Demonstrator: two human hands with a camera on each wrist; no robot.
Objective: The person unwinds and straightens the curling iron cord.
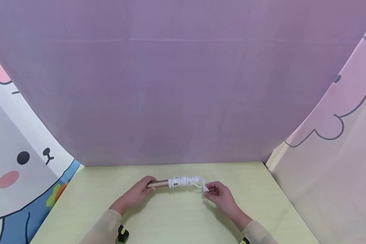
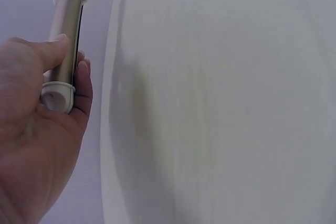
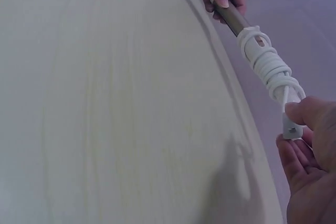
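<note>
A slim hair iron, with a gold barrel (image 1: pixel 158 183) and a white handle, is held level above the table. Several turns of white cord (image 1: pixel 186 181) wrap its handle. My left hand (image 1: pixel 141 189) grips the gold end; in the left wrist view the thumb lies along the barrel (image 2: pixel 64 19) and the fingers curl behind it, near a white end cap (image 2: pixel 56 98). At the cord's free end my right hand (image 1: pixel 222 196) pinches a small white plug (image 3: pixel 292 127) between thumb and fingers. A loose loop of cord runs from the wrapped handle to that plug.
The pale yellow-green table (image 1: pixel 177 223) lies under both hands. A purple cloth (image 1: pixel 177 84) hangs behind its far edge. Cartoon-printed cloths stand on the left (image 1: pixel 27 189) and right (image 1: pixel 332 169). Dark wrist devices show at both sleeves.
</note>
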